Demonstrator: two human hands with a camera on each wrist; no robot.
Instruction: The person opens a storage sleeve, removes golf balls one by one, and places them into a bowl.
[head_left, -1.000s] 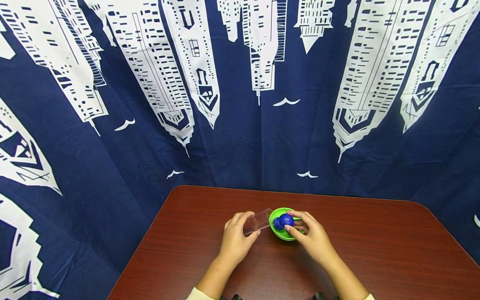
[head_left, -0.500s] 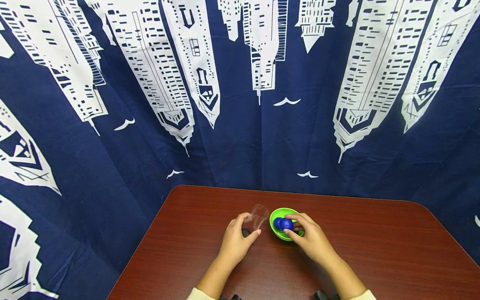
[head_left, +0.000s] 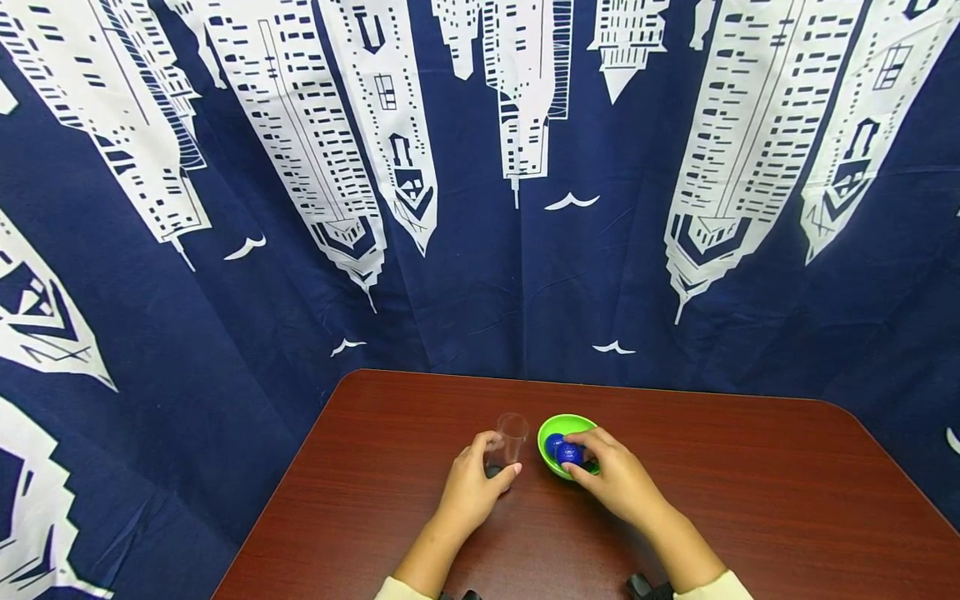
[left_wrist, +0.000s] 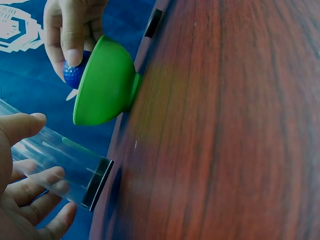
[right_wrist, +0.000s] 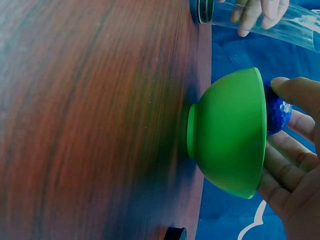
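My left hand [head_left: 468, 483] grips a clear plastic tube [head_left: 513, 427] with fingers and thumb around its lower part. The tube is nearly upright, slightly tilted, its black base [left_wrist: 98, 185] low over the table. To its right stands a green bowl [head_left: 567, 422]. My right hand [head_left: 621, 477] pinches a dimpled blue golf ball [head_left: 569, 453] between thumb and fingers at the bowl's opening; in the right wrist view the golf ball [right_wrist: 278, 114] shows just past the rim. A second blue ball [head_left: 553, 442] lies inside the bowl, partly covered by the held one.
Both hands work over a reddish-brown wooden table [head_left: 720, 467] with rounded far corners. Behind it hangs a dark blue cloth [head_left: 480, 308] printed with white buildings and birds. A small black object [left_wrist: 154, 23] shows at the table edge in the left wrist view.
The left hand has turned the tube from lying tilted toward the bowl to nearly upright, away from the rim. The right hand has lowered its golf ball slightly into the bowl.
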